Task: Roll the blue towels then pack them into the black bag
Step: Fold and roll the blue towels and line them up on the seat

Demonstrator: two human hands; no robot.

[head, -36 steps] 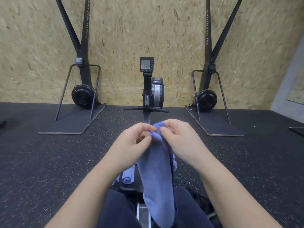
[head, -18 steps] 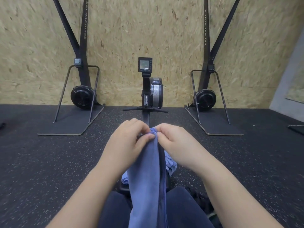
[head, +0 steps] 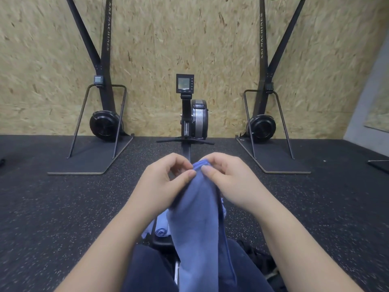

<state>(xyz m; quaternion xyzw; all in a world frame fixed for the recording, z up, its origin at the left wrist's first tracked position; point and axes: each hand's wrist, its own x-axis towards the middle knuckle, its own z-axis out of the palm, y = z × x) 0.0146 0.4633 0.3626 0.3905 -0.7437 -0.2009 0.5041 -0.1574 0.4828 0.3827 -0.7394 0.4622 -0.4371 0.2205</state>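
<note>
Speckled black floor (head: pixel 52 207), chipboard wall behind, rowing machine (head: pixel 194 119) dead ahead between two ski machines. Black bag (head: pixel 261 262) low right by the knee, contents hidden. Left hand (head: pixel 166 182) and right hand (head: pixel 229 180) both pinching the top of a hanging blue towel (head: pixel 197 224). Rolled towel (head: pixel 161 231) below. Fingers looser than half a second ago, top edge now bunched. Open floor on both sides.
</note>
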